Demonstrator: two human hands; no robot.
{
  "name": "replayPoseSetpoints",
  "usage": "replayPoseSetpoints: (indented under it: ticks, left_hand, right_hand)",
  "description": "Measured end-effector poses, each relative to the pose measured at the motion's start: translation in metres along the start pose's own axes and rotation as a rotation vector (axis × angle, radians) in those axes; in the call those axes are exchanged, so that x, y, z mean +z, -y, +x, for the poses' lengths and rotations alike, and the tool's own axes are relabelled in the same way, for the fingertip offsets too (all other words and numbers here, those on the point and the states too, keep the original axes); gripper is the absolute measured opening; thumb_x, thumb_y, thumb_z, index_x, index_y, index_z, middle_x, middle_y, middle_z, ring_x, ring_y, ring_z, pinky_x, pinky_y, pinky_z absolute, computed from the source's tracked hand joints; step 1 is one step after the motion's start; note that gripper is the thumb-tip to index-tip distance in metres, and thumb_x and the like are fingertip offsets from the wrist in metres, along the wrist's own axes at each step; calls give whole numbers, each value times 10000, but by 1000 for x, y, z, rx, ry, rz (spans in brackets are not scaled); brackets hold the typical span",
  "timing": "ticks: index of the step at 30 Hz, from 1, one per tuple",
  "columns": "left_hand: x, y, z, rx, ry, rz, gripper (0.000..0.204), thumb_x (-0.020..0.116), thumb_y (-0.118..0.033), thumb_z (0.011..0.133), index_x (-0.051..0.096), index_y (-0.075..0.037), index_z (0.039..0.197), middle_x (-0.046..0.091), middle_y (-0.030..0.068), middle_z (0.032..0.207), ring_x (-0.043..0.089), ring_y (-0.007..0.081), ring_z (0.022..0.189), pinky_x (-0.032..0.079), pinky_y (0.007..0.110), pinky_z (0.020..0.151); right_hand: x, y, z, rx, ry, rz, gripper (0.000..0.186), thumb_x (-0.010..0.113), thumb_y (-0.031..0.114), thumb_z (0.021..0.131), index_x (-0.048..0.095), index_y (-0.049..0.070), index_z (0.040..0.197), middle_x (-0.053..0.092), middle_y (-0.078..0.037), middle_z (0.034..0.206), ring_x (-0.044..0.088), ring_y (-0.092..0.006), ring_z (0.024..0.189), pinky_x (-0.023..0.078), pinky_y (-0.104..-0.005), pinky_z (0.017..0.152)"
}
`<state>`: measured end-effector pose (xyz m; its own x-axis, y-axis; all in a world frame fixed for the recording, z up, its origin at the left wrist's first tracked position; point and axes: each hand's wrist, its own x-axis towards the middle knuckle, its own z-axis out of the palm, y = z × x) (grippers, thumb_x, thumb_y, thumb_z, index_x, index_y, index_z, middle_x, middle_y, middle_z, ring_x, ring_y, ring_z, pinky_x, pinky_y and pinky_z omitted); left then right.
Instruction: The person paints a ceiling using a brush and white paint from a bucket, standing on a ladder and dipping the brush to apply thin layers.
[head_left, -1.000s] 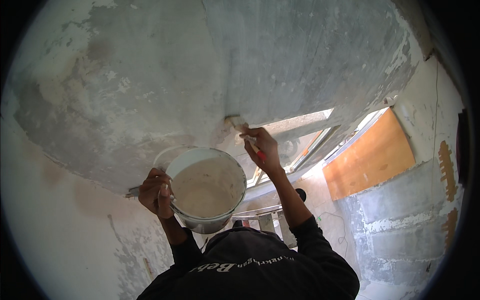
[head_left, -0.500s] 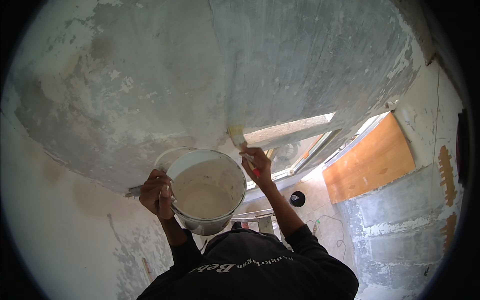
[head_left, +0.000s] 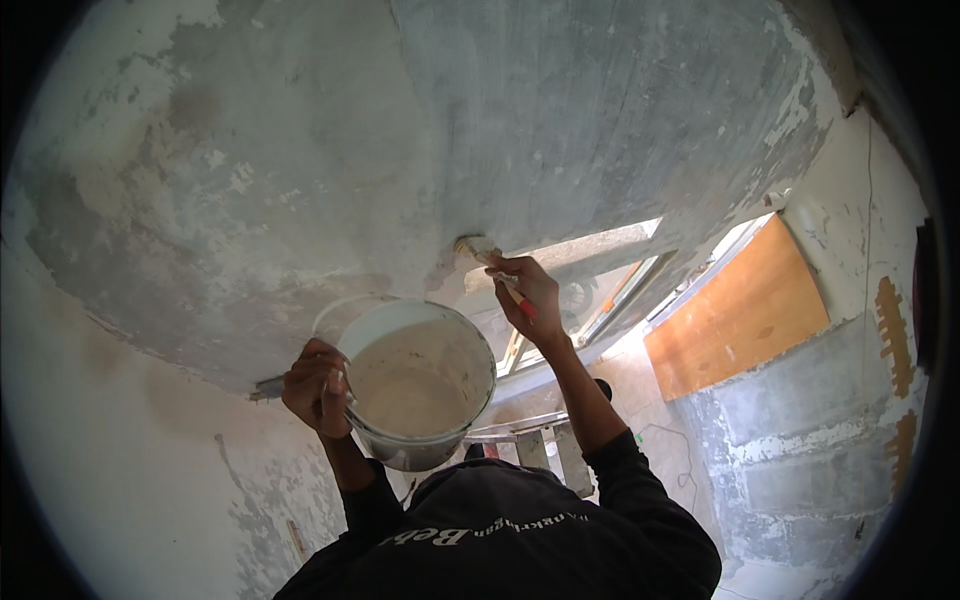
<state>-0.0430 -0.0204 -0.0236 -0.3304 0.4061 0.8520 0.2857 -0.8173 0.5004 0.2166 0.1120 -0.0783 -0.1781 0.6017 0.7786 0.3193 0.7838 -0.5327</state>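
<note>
The left hand (head_left: pixel 318 388) was closed around the rim and wire handle of a white bucket (head_left: pixel 420 385), holding it up near chest height. A flat metal tool (head_left: pixel 268 387), perhaps a scraper, stuck out to the left from the same grip. The bucket was tipped so its open mouth faced the camera, and the pale mix inside filled only the lower part, so a good share seemed to have been used.

To the right of the bucket, the right hand (head_left: pixel 528 295) was clenched on the handle of a brush (head_left: pixel 480 252), raised overhead. The brush's long axis ran on a slant from the hand at lower right up to the bristles at upper left. The bristle end pressed against the ceiling (head_left: pixel 300 150), just beside the edge where the ceiling met a window opening (head_left: pixel 590 280).

The ceiling looked patchy. Grey, damp-looking stretches lay across the middle and right, while flaking white patches remained at the left and along the far right edge. By that look the coating was partly done, with much surface left.

Farther right, an orange board (head_left: pixel 735 315) leaned against a rough block wall (head_left: pixel 800 450). A stepladder (head_left: pixel 540 445) showed below the right forearm.
</note>
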Motion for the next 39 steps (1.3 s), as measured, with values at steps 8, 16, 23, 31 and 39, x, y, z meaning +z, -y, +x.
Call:
replayPoseSetpoints:
  ticks: [8,16,23,31,39]
  left_hand:
    - [-15,4,-11,30,60,-9,293,601,-89,762,451,-19,520,480,56,455,455,180,409,457,375,589]
    - [-4,-11,-14,81,60,45,404,626,-191,846,455,-25,519,438,45,438,412,167,396,414,364,537]
    - [-6,-27,-22,38,124,83,388,613,-163,813,420,-34,502,441,43,438,427,171,397,415,363,562]
    - [4,-35,-38,-26,110,64,287,603,-98,731,464,4,501,481,86,457,484,207,424,419,367,594]
    - [15,-25,-34,5,96,41,267,602,-66,730,481,15,506,503,88,463,520,220,441,471,370,610]
  right_hand:
    - [-11,28,21,-335,-279,8,309,674,-151,692,702,12,953,676,-130,1074,660,-288,936,552,-349,779]
    - [20,-19,-50,-4,-33,85,239,668,-77,779,708,11,998,662,-138,1025,647,-286,926,530,-357,782]
    - [16,-14,-74,64,39,104,247,679,-68,738,717,17,966,683,-127,1059,652,-293,924,527,-367,803]
    - [-6,-18,-26,-58,102,117,242,689,-56,754,721,34,976,667,-113,1050,656,-274,911,529,-342,770]
    - [-54,31,83,-286,3,95,222,680,-89,756,706,18,949,666,-119,1033,675,-273,932,561,-339,764]
